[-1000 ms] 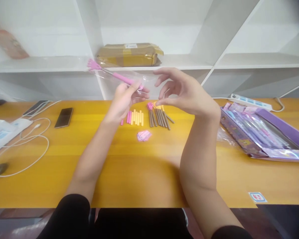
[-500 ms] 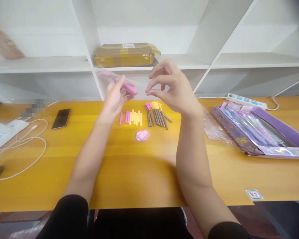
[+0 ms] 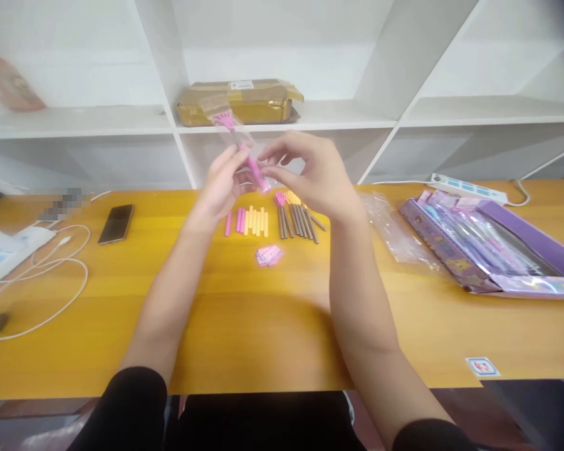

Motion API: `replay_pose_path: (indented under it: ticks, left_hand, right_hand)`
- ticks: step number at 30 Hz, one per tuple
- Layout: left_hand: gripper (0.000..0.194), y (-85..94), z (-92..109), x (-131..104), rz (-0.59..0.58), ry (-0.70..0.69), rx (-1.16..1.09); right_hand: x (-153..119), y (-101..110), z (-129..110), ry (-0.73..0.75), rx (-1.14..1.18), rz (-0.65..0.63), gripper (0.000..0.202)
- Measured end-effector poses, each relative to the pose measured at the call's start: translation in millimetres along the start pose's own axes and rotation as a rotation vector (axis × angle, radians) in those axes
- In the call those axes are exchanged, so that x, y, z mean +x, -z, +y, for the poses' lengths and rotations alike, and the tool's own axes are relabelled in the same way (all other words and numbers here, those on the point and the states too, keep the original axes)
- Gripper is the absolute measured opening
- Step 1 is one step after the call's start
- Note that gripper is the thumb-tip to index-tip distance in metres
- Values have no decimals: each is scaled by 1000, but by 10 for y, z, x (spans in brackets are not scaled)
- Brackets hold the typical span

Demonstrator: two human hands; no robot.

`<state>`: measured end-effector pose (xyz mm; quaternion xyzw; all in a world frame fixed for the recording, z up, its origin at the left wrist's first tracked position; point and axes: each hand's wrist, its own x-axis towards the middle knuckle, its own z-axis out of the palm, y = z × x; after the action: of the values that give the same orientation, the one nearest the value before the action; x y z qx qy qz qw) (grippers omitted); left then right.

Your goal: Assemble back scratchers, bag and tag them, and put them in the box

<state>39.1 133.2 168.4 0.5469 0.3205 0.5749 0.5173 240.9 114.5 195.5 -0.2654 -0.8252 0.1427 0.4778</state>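
Note:
My left hand [image 3: 223, 181] grips a clear plastic bag [image 3: 212, 108] with a pink hand-shaped back scratcher [image 3: 255, 172] inside, tilted with its hand end up and to the left. Close by on the right, my right hand [image 3: 305, 169] is pinched at the bag's lower end, by the pink handle. Below on the table lie pink tubes [image 3: 240, 220], yellow tubes [image 3: 256, 222], metal rods with pink hand-shaped heads [image 3: 281, 200] or yellow ones [image 3: 293, 198], and a small pile of pink cards [image 3: 269, 255].
A purple box [image 3: 465, 269] of wrapped items stands at the right, beside clear bags [image 3: 395, 232]. A phone [image 3: 116, 223] and white cables [image 3: 82, 275] lie at the left. On the shelf [image 3: 348, 116] behind sits a taped brown parcel [image 3: 237, 103]. A power strip [image 3: 467, 189] is at the back right.
The bagged scratcher has turned more upright and shifted right with my left hand. My right hand has moved left and its fingertips have closed at the bag.

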Motion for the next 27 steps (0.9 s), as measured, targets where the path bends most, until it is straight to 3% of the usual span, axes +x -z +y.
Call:
replay_pose_path:
  ticks: [8,18,27]
  left_hand:
    - [69,-10,35,-69,-224,-130,137]
    - [82,84,-59,-1,-256,-207,176]
    - [61,96,1,-7,-227,-156,152]
  right_hand:
    - [12,-58,13,-23,-28,46,25]
    - [-8,6,18,-52,-3,97,27]
    - [3,59,39,-102,44,92,30]
